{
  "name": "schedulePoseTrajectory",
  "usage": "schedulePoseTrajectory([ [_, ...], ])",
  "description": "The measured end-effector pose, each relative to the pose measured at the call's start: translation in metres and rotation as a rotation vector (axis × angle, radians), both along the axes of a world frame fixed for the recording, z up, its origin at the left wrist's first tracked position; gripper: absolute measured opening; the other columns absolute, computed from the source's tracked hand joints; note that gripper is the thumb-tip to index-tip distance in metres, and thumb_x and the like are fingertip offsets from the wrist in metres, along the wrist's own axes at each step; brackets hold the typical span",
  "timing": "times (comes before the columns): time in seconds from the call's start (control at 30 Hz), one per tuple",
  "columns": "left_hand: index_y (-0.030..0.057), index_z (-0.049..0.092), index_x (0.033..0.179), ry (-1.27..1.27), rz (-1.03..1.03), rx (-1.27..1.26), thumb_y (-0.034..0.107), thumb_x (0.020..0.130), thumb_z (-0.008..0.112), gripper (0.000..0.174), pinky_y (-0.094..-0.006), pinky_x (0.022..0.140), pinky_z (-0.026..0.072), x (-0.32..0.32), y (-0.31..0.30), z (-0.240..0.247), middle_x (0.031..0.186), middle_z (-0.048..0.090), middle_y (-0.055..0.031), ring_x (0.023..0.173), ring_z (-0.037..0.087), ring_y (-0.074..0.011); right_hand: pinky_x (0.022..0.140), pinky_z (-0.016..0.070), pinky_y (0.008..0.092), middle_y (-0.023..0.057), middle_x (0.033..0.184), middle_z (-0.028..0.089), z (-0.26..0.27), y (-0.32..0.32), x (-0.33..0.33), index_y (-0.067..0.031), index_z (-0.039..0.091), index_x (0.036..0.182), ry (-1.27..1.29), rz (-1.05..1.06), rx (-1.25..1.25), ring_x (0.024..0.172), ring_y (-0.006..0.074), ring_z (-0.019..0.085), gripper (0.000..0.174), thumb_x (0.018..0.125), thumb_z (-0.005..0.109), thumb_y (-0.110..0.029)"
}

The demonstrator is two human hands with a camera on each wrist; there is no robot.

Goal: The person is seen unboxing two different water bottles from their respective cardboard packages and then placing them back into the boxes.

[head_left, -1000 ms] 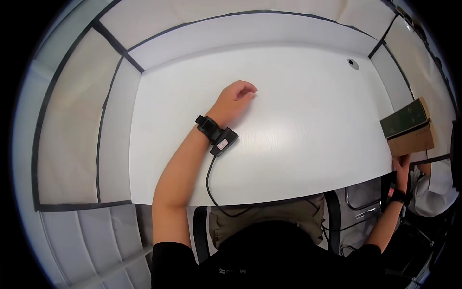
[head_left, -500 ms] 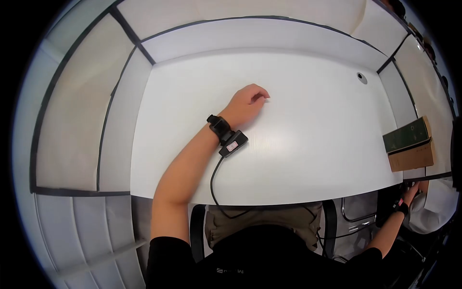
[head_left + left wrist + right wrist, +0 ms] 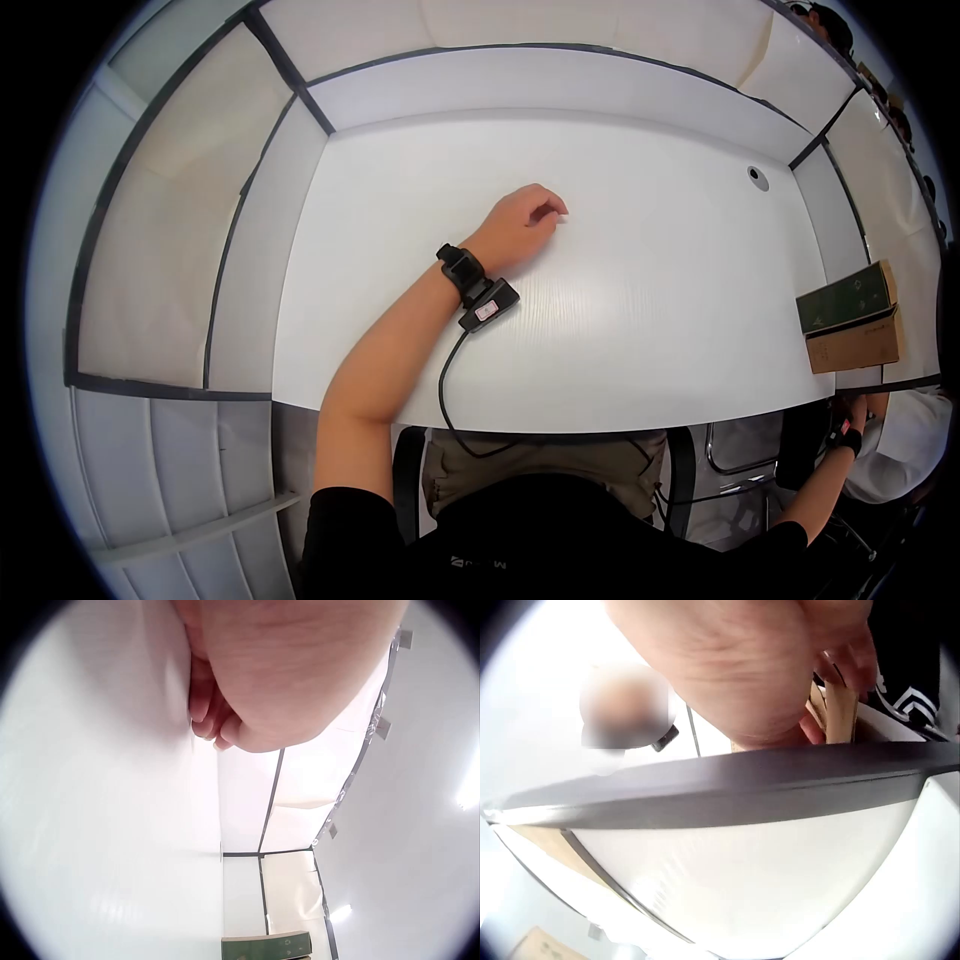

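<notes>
My left hand (image 3: pixel 517 228) rests on the white tabletop (image 3: pixel 620 320), its fingers loosely curled and holding nothing. Close up in the left wrist view, the same hand (image 3: pixel 277 675) has its fingertips near the surface. Past the table's right edge, my right hand (image 3: pixel 856 408) is low down and partly hidden in the head view. The right wrist view has that hand (image 3: pixel 757 675) with fingers and thumb on either side of a brown cardboard piece (image 3: pixel 841 712), apparently gripping it; the rest of the piece is hidden.
A green box (image 3: pixel 845 298) and a brown box (image 3: pixel 855 345) stand at the table's right side. Low white partitions with dark edging surround the table. A cable runs from the left wrist device (image 3: pixel 490 306). A person in white (image 3: pixel 908 445) is at the right.
My right hand has moved down, away from the brown box, to beyond the table's edge. The head view has shifted; my left hand keeps its pose on the table.
</notes>
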State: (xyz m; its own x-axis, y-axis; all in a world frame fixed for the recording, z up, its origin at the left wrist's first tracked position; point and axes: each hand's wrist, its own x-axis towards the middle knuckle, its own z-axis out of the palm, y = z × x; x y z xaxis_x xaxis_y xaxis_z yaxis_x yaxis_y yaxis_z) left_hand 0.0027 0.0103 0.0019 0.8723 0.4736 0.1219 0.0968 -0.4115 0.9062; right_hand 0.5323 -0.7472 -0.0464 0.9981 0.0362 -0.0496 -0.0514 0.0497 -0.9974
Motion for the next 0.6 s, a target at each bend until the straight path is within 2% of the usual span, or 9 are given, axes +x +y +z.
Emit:
schedulePoseTrajectory([
  [0.43,0.0039,0.064,0.109,0.004,-0.025,0.014,0.007,0.098,0.055,0.015,-0.0325,0.097,0.0487,0.000,0.002,-0.002,0.112,0.062,-0.0064,0.108,0.061,-0.0177,0.096,0.0500,0.0367,0.0110,0.132,0.058,0.006,-0.008,0.021,-0.0032,0.049,0.138,-0.016,0.045,-0.026,0.118,0.0260,0.057,0.043,0.097,0.056,-0.014],
  [0.53,0.0044,0.064,0.106,-0.054,-0.023,0.019,0.012,0.095,0.057,0.015,-0.0345,0.092,0.0493,0.000,0.002,-0.004,0.108,0.063,-0.0088,0.100,0.061,-0.0218,0.096,0.0500,0.0365,0.0106,0.132,0.058,0.003,-0.010,0.020,-0.0035,0.050,0.138,-0.010,0.045,-0.025,0.118,0.0255,0.057,0.041,0.098,0.055,-0.014],
  [0.6,0.0039,0.064,0.106,-0.058,-0.019,0.006,0.012,0.095,0.058,0.015,-0.0344,0.092,0.0496,0.000,0.002,-0.005,0.108,0.062,-0.0092,0.100,0.062,-0.0217,0.096,0.0499,0.0363,0.0103,0.132,0.059,0.001,-0.010,0.022,-0.0037,0.051,0.137,-0.006,0.051,-0.025,0.118,0.0252,0.057,0.041,0.098,0.054,-0.014],
])
